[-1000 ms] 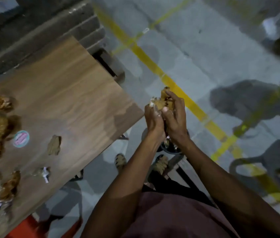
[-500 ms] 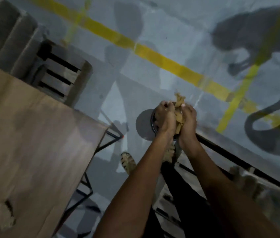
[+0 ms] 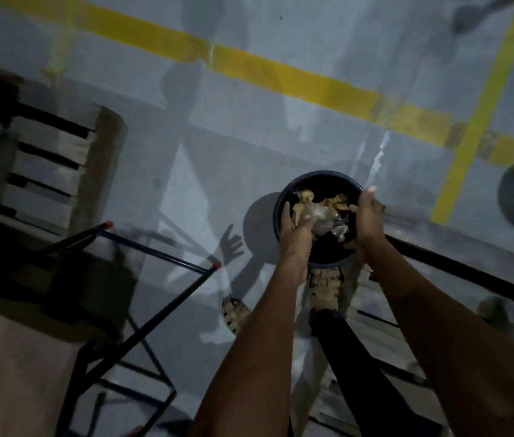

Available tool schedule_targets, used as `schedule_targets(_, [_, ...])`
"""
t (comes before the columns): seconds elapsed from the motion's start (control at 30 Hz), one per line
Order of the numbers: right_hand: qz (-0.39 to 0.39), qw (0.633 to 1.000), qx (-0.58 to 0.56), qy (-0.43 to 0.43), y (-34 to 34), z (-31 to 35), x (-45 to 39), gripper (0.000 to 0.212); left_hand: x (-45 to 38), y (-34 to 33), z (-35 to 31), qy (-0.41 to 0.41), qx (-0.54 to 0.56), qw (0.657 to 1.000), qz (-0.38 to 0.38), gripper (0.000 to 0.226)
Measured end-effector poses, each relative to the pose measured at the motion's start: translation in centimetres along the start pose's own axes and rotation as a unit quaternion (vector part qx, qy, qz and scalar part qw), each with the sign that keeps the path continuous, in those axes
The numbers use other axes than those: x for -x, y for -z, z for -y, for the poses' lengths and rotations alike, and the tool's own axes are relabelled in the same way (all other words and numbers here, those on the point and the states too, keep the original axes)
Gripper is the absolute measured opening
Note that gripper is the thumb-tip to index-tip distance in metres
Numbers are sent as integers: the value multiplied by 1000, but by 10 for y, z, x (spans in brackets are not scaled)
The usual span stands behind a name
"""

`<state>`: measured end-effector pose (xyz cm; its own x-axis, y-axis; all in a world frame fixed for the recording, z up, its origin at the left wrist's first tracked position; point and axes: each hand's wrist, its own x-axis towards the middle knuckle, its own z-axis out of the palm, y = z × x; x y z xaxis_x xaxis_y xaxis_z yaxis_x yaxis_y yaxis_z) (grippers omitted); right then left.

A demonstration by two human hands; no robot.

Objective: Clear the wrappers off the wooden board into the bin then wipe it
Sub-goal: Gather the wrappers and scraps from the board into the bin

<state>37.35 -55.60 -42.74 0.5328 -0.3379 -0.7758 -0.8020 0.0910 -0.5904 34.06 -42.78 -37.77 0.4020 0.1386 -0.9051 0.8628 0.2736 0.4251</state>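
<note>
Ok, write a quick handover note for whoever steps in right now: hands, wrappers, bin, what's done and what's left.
Left hand and right hand: both open, parted over the bin on the floor.
Wrappers: a crumpled bunch between the hands, dropping into the bin's mouth.
Wooden board: only its near corner shows at lower left; the rest is out of view.
Done: this handful is binned.
Left: check the board for more wrappers, then wipe it.

dim, cool-toned view; exposure low overall. floor (image 3: 281, 127) is the brightest zone, pale blue-grey. hard dark shadows on it: a spread-hand shadow (image 3: 232, 244) left of the bin (image 3: 284, 197), a curved one at the far right edge. lower left corner nearly black. motion blur smears the wrappers (image 3: 318, 209) and both hands. wide-angle bending toward the edges; yellow line (image 3: 281, 70) looks soft.
</note>
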Motion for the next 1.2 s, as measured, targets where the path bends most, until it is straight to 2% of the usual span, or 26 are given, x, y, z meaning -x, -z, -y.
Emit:
schedule_targets(0.07, [-27,996,-28,-79,3,1,3,75,6,3,-5,2,-30,1000,7,66])
schedule_targets(0.13, [-42,994,-19,-102,5,5,15,82,20,6,-15,-12,-71,997,9,67])
schedule_targets(0.27, [-2,999,-11,-49,0,32,66,69,66,17,-45,-49,-135,990,2,47])
schedule_targets(0.4, [48,998,42,-4,-7,69,135,69,148,39,-76,-91,-157,983,-13,37])
schedule_targets(0.5, [96,992,72,29,-13,94,202,68,213,63,-87,-136,-130,982,-35,34])
schedule_targets(0.7, [204,973,83,70,-16,104,325,61,327,129,-70,-194,5,973,-128,23])
schedule_targets(0.87, [261,939,153,161,-39,87,418,50,405,187,-28,-251,171,922,-240,17])
schedule_targets(0.93, [279,919,174,216,-51,78,462,44,433,211,-9,-272,233,887,-291,19])
schedule_targets(1.03, [319,883,201,280,-74,63,525,51,467,250,16,-293,328,827,-352,29])
schedule_targets(1.1, [360,856,216,300,-92,51,561,54,481,278,35,-292,360,796,-390,33])
schedule_targets(1.2, [402,816,249,334,-121,26,606,43,492,326,66,-299,381,759,-435,26])
